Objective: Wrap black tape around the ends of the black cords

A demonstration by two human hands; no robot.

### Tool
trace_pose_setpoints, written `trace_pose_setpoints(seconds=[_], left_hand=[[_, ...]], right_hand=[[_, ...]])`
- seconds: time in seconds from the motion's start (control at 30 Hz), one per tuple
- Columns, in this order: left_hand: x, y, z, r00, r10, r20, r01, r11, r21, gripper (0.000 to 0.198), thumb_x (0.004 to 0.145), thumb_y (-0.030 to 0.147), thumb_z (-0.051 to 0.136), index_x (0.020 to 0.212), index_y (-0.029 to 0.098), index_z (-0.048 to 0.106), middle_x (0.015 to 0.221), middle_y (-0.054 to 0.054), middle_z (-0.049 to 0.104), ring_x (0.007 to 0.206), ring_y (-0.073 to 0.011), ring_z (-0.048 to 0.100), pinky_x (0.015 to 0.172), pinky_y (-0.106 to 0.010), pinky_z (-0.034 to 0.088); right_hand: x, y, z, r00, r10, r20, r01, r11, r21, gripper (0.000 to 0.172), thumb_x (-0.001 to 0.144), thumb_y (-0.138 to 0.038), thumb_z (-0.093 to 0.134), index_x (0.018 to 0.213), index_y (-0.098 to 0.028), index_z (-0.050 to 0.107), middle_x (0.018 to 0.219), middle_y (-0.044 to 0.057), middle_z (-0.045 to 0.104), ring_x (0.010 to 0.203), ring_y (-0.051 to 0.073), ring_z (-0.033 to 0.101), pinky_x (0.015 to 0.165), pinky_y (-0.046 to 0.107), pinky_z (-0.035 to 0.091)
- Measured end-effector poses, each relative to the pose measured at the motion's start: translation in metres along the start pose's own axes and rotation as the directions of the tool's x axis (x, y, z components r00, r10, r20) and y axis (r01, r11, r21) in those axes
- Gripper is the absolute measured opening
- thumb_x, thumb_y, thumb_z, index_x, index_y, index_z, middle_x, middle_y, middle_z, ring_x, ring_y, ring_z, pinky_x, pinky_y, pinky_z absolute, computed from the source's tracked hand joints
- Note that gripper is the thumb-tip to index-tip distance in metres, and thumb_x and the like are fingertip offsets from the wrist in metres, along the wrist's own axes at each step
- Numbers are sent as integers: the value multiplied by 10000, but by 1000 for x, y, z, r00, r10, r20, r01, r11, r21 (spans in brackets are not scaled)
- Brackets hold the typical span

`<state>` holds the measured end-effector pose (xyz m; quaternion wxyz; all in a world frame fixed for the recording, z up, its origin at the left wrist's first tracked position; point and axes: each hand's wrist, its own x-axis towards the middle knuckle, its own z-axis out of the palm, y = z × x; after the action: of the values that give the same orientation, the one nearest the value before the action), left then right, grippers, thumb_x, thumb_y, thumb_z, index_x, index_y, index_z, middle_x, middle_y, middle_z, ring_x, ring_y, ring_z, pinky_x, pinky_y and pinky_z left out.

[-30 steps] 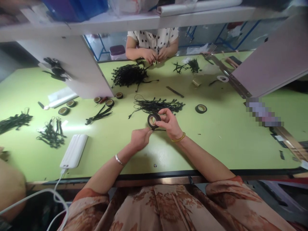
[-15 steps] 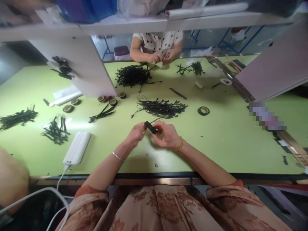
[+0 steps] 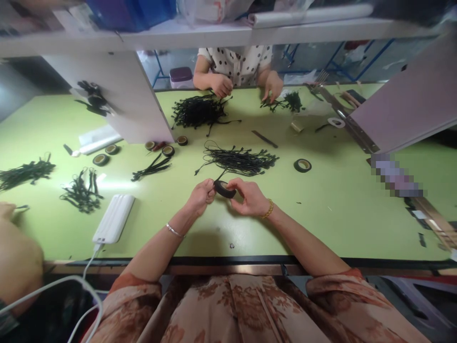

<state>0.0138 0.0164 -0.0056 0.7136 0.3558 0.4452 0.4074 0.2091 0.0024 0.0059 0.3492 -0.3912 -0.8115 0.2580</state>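
My right hand [image 3: 248, 196] grips a roll of black tape [image 3: 224, 190], thumb and fingers around its far side. Beside it, my left hand [image 3: 202, 195] is closed in a pinch against the roll's left edge. A thin black cable [image 3: 222, 174] rises from between the fingers of my left hand; its lower end is hidden. Just beyond both hands lies a spread bundle of black cables [image 3: 239, 159] with small connector ends.
Another black tape roll [image 3: 303, 165] lies to the right. Further left are more tape rolls [image 3: 101, 159], short black cable bundles [image 3: 82, 191] and a white power bank [image 3: 114, 218]. Across the table a co-worker [image 3: 235, 66] handles black pieces; another person's arm [image 3: 17, 243] rests at the left.
The tape roll has turned in my right hand, so its ring opening now shows. Across the table, the co-worker's hands have parted, one reaching right to the small black pieces.
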Motion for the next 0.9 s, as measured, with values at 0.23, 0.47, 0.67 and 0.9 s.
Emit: trace_pose_setpoints(seconds=[0.23,0.47,0.67,0.9], left_hand=[[-4,2,0,992,128,19,-129,979,159,424,754,518,701,706,182,448,505,103,293,439,-34,214,446,-189,150],[-9,-6,-1,890,445,106,-375,577,726,339,881,436,520,684,164,564,526,57,393,513,-78,339,525,-223,284],[-16,-3,0,768,519,374,-525,176,833,360,954,396,443,771,176,660,668,-17,623,606,-107,525,597,-234,371],[-16,-6,1,620,394,679,-585,-344,734,460,1000,441,345,744,170,616,598,-35,583,539,-115,493,524,-282,219]], right_hand=[[2,9,-2,998,45,42,-46,998,46,311,658,-218,632,949,-226,525,857,18,693,540,122,499,549,272,370],[7,23,-3,927,314,206,-370,668,646,569,848,-612,500,1229,-190,509,891,72,746,504,127,504,515,274,369],[13,25,-14,817,364,447,-535,188,824,1022,752,-916,122,1142,-150,676,814,118,751,742,237,677,640,326,487],[12,21,-14,823,306,478,-546,198,814,489,646,-381,855,1027,-176,627,904,59,750,856,209,703,835,342,516]])
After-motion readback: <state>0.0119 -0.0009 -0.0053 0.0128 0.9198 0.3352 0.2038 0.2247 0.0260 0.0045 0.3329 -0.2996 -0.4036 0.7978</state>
